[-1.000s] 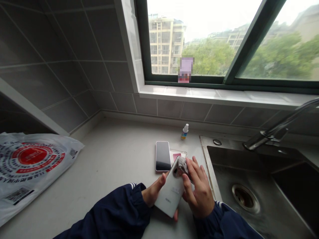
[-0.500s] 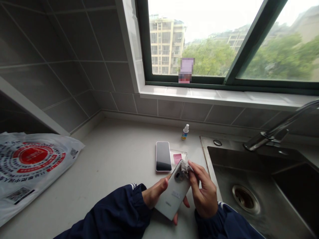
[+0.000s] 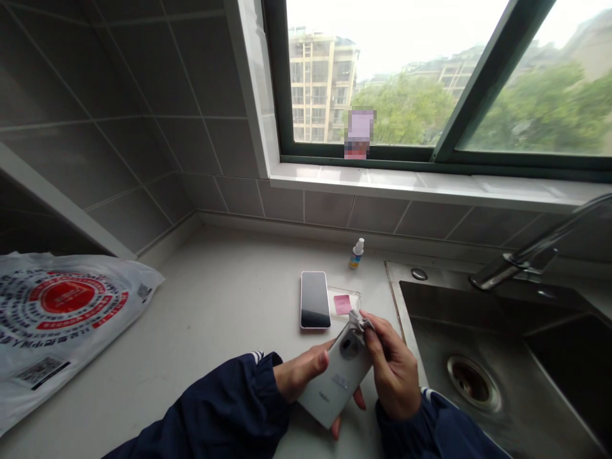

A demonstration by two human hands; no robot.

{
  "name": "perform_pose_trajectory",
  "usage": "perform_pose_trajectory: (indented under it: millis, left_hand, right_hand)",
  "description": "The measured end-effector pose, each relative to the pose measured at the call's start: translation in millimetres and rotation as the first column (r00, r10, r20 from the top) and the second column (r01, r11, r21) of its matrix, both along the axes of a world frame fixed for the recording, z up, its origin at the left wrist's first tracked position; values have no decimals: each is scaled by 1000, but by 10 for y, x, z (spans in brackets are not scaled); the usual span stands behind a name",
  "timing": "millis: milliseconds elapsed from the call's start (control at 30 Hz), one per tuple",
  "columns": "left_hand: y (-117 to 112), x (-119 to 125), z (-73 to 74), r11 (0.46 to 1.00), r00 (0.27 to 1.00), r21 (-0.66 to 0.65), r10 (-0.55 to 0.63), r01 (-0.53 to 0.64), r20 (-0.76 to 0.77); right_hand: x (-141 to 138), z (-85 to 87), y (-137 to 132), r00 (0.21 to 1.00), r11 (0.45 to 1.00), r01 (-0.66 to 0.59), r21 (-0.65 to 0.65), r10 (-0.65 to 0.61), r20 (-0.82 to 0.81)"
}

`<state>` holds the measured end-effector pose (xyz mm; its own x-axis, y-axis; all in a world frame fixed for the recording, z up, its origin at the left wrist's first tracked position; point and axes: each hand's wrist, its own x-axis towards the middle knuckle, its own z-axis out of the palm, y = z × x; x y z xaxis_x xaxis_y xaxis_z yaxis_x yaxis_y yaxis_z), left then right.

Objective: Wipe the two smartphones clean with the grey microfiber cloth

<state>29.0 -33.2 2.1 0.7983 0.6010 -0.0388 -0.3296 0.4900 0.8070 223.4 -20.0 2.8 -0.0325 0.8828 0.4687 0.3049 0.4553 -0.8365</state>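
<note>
A pale smartphone point(image 3: 329, 389) lies tilted in my left hand point(image 3: 306, 371), its back with the round camera ring facing up. The thumb rests along its left edge and fingertips show past the right edge. My right hand point(image 3: 396, 366) pinches a crumpled grey-white cloth point(image 3: 357, 322) against the phone's top end, by the camera ring. Beyond my hands a second smartphone point(image 3: 315, 300) lies on the counter, dark screen up. Beside it is a clear phone case point(image 3: 354, 298) with a pink square point(image 3: 342, 305) on it, partly hidden by the cloth and phone.
A small spray bottle point(image 3: 356, 255) stands upright near the back wall. To the right is a steel sink point(image 3: 425, 319) with a faucet point(image 3: 502, 269). A printed plastic bag point(image 3: 71, 319) lies on the counter point(image 3: 210, 299) at left. A window point(image 3: 382, 83) is above.
My right hand and the cloth have shifted slightly at the phone's top end. The held phone has tilted a little. The view has moved slightly; the things on the counter stay put.
</note>
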Motion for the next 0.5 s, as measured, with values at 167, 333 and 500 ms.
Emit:
perform_pose_trajectory:
  millis: [167, 333, 500]
  left_hand:
    - [-16, -6, 10, 1000, 999, 0, -3, 3, -32]
    - [-13, -4, 18, 1000, 1000, -25, -1, 0, -28]
    - [-7, -6, 60, 1000, 1000, -12, -12, 12, -11]
  right_hand:
    - [-3, 5, -2, 1000, 999, 6, 44, -6, -9]
    - [11, 3, 30, 999, 998, 31, 54, -30, -13]
    - [9, 13, 18, 1000, 998, -15, 57, 14, 11]
